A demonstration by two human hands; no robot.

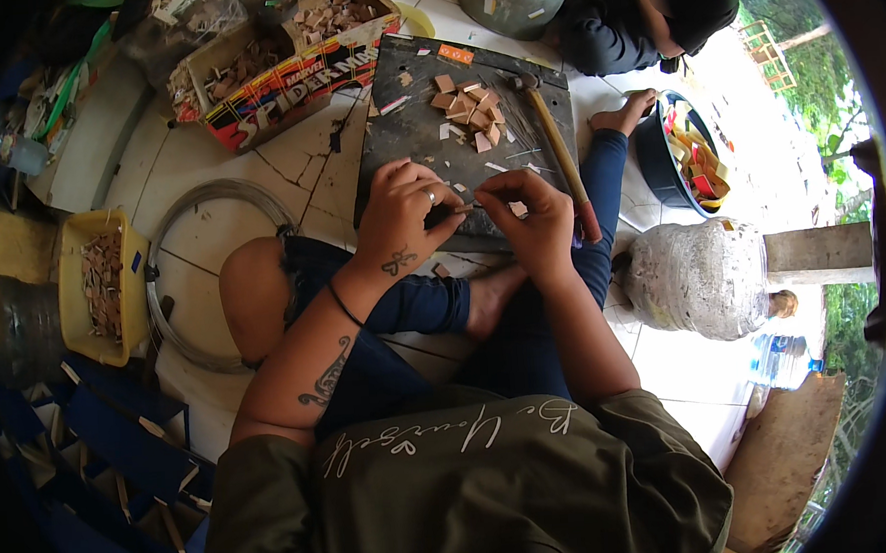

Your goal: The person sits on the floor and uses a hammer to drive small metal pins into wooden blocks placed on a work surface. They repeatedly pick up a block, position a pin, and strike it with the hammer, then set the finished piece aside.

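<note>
My left hand (409, 210) and my right hand (528, 215) meet over the near edge of a dark board (394, 114), fingertips pinched almost together. Between them is a small thin piece (469, 207), too small to name surely, its ends hidden by the fingers. Farther up the board lies a loose pile of small brown wooden pieces (475, 115). To its right rests a hammer (553, 146) with a long wooden handle, the head pointing away from me. Thin wires (520, 117) lie between pile and hammer, with pale scraps scattered around.
Left of the board lies a coil of clear tubing (174, 215), beside a yellow tub (138, 292) of small pieces. A printed cardboard box (298, 84) of wooden pieces stands behind. A dark basin (652, 160) and a whitish container (699, 278) stand right. Another person (610, 27) sits ahead.
</note>
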